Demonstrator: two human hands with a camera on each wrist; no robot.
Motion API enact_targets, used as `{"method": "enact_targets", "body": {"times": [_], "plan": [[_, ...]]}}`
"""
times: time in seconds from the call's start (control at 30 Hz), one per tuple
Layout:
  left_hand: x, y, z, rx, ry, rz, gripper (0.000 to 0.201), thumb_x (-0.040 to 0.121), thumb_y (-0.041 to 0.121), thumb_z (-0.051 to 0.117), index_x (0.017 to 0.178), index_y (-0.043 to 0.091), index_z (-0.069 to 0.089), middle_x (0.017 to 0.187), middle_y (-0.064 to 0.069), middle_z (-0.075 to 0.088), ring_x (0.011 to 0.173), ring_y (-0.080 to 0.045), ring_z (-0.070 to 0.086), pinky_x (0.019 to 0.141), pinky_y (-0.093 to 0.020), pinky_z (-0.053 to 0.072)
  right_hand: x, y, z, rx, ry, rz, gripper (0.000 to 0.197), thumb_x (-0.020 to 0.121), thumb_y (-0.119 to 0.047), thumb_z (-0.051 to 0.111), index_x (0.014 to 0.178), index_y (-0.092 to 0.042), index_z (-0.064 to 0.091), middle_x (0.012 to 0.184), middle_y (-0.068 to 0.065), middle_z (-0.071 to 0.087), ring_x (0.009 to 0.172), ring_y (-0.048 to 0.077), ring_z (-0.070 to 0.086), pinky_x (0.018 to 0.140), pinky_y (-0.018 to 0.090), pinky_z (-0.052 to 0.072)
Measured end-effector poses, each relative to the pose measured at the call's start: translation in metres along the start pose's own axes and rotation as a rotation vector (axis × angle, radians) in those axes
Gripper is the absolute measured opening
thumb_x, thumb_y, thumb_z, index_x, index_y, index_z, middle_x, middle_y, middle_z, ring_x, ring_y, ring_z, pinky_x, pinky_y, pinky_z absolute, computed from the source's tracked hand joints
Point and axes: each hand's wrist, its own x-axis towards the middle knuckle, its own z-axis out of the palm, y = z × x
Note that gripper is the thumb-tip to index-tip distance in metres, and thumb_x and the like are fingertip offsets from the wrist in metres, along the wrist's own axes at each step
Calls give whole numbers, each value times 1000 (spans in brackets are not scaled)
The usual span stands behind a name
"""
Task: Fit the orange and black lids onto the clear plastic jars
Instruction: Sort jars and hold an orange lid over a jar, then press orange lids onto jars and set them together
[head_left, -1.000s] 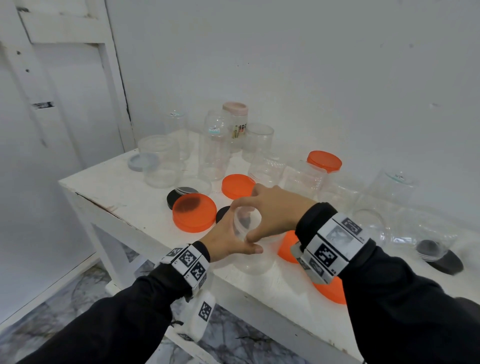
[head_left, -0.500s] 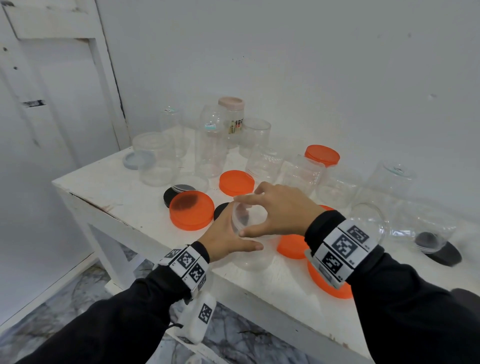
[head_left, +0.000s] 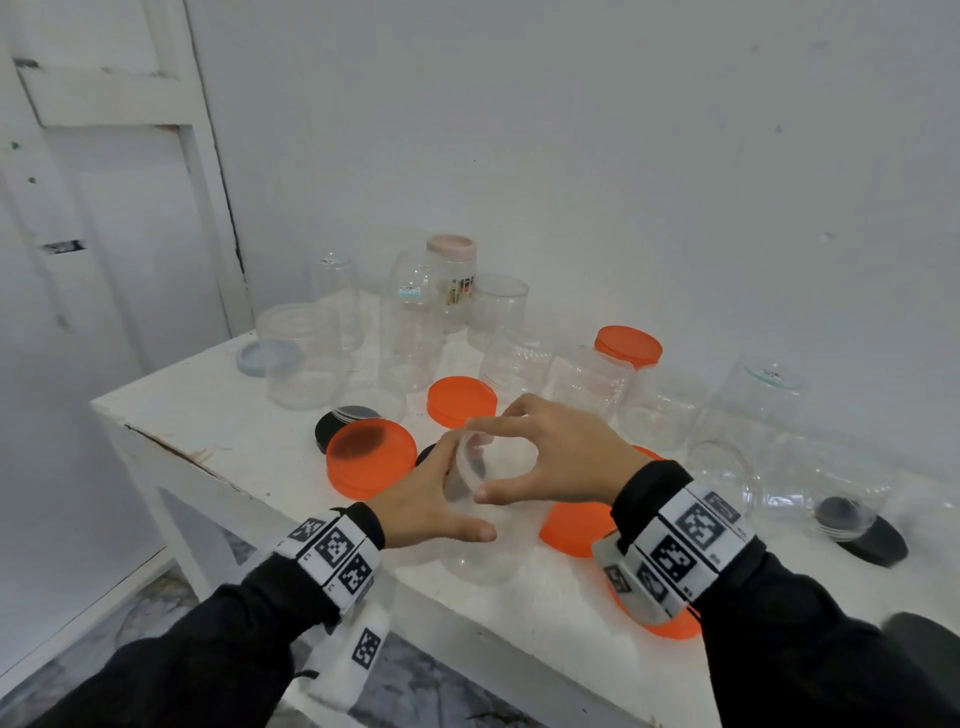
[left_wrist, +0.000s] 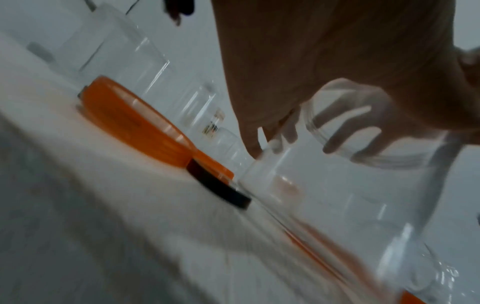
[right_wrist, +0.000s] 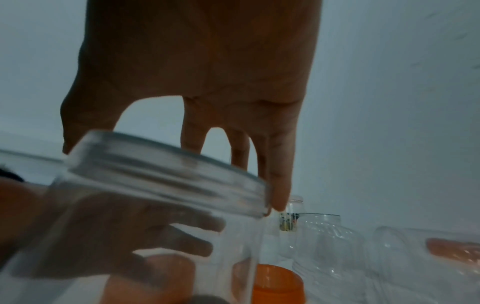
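Near the surface's front edge, the left hand (head_left: 426, 499) wraps the side of an uncapped clear jar (head_left: 480, 519), fingers curled around it; the right hand (head_left: 561, 452) pinches its rim. Judged step: positioning the jar before capping. Next calls for freeing the right hand to fetch an orange lid (head_left: 371, 457).

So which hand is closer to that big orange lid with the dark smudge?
Left. The left hand sits just beside the orange lid; the right hand is beyond the held jar.

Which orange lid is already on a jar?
The orange lid at the back, near the wall: it caps a clear jar, while the others lie on the table.
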Motion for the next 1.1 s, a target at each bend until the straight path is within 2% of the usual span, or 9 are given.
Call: {"method": "enact_targets", "body": {"times": [0.07,0.2,0.33,0.43,0.53,0.67,0.83,0.93,1.1], "plan": [[1,4,-15,24,-27,12,101,51,52,77,136,35,25,139,18,35,130,1,34,107,-25,32,-5,9,-7,82,65,27,71,68,-74,59,132,-52,39,122,-11,47,110,9,48,90,29,41],[17,15,-49,111,159,53,84,51,58,69,125,41,34,128,27,41,122,11,36,103,-21,30,-9,29,-29,165,276,82,80,62,-76,60,134,-45,41,121,-10,47,109,10,49,90,29,41],[47,21,-78,187,325,113,86,57,62,69,131,27,41,130,15,46,122,-1,41,104,-25,31,-3,49,-38,209,499,166,80,70,-58,69,139,-36,35,130,-5,38,115,11,44,84,26,40],[75,18,-95,338,475,133,71,74,44,72,133,18,43,137,4,42,124,-8,38,105,-26,28,4,62,-36,287,650,234,86,67,-51,76,139,-29,34,131,-3,33,112,11,43,87,30,43],[101,11,-111,469,603,160,65,80,33,69,134,13,40,142,-5,37,131,-18,32,105,-27,23,12,74,-34,341,747,287,87,66,-44,79,138,-24,34,130,-3,30,105,8,41,88,29,41],[132,2,-129,620,662,171,68,79,36,70,134,9,41,144,-8,35,134,-23,28,110,-38,24,30,95,-35,332,778,343,89,65,-44,79,137,-23,33,134,0,28,119,18,40,93,33,42],[162,-11,-149,823,592,120,66,79,43,67,133,14,44,144,-6,36,135,-25,28,111,-49,22,64,120,-47,305,765,404,90,65,-44,80,138,-24,33,136,1,26,125,22,37,94,37,43],[175,-19,-157,854,542,99,63,79,43,66,132,16,46,144,-4,36,136,-23,27,111,-51,19,89,133,-53,306,728,438,89,65,-47,79,138,-26,32,136,-1,25,125,23,37,92,45,48],[184,-26,-163,932,483,63,56,85,39,61,135,21,43,146,2,35,137,-18,26,113,-49,10,128,148,-62,213,645,485,89,65,-47,78,138,-25,32,137,1,25,125,24,34,89,46,48]]}}
